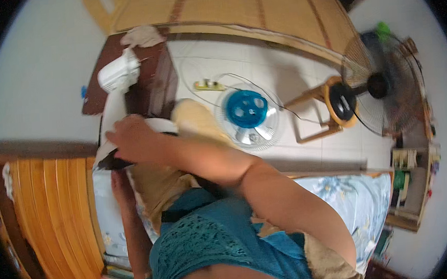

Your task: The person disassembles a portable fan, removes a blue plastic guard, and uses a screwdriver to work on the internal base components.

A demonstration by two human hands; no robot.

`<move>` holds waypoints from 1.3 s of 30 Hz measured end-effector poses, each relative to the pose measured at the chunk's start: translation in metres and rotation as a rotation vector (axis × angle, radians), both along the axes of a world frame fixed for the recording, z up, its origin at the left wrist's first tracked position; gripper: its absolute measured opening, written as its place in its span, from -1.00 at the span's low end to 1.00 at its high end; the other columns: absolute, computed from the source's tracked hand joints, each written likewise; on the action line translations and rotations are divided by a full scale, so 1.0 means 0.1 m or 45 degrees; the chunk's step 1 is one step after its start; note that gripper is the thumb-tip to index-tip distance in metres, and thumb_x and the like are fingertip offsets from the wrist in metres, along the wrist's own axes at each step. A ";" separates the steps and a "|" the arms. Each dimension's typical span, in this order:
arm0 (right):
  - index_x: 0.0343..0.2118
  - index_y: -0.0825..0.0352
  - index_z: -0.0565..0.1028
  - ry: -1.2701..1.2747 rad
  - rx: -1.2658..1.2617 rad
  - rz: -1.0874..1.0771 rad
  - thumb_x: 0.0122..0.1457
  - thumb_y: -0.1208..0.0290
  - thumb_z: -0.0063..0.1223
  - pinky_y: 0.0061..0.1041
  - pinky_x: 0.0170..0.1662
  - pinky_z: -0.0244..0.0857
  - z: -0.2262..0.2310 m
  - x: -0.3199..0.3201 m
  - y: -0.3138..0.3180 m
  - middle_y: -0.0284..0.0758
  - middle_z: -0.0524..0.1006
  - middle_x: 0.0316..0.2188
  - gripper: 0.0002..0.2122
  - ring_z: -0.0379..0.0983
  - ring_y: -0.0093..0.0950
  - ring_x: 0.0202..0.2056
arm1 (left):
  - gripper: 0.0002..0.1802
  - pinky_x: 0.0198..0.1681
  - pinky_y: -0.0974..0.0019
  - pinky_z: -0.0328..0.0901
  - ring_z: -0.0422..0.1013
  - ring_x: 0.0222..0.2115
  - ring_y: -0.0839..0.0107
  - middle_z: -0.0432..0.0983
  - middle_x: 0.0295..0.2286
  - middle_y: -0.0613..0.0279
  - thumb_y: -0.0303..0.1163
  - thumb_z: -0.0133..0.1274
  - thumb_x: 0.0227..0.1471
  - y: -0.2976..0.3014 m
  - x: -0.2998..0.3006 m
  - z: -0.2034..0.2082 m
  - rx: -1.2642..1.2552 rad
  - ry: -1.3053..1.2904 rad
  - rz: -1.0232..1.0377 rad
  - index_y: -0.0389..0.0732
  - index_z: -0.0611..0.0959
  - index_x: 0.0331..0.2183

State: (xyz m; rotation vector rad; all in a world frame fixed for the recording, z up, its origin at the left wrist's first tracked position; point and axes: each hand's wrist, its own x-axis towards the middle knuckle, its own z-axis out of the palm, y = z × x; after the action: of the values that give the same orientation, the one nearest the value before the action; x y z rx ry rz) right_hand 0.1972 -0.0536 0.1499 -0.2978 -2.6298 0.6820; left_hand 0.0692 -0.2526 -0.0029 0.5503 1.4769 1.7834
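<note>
A white fan stand (112,108) with its motor housing (118,73) runs toward me from beside a dark wooden cabinet (151,74), apparently tilted. My right hand (134,138) reaches across to the left, its bent fingers gripping the stand's near end, where white and dark parts show. Below that end is my left hand (119,182), near its underside; its fingers are mostly hidden. On the tiled floor, a blue fan blade (247,109) lies on a round wire fan grille (270,131). The near end of the stand is slightly blurred.
A pale yellow rounded thing (198,118) is right of my hand. Beyond it are a yellowish power strip (209,85) and a cable. At right, a black fan (378,84) stands by a wooden stool (333,113). A flowered bed sheet (349,195) is beneath me; a woven mat (245,8) lies opposite.
</note>
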 end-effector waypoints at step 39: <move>-0.10 0.45 0.42 1.094 -1.430 -0.219 0.17 0.43 0.00 -0.60 -0.15 0.28 0.47 0.68 0.91 -0.33 0.51 -0.23 -0.73 0.41 -0.59 -0.25 | -0.53 -0.09 0.42 0.22 0.32 -0.20 0.52 0.41 -0.19 0.24 -0.33 0.06 0.06 1.80 0.71 2.08 0.532 0.144 0.111 -0.30 0.35 -0.03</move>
State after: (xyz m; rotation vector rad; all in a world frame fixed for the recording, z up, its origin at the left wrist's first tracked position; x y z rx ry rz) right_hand 0.2657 0.0373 0.1968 -0.3970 -1.2118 1.6924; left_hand 0.1401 -0.0722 0.2050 0.8156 1.2165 2.1778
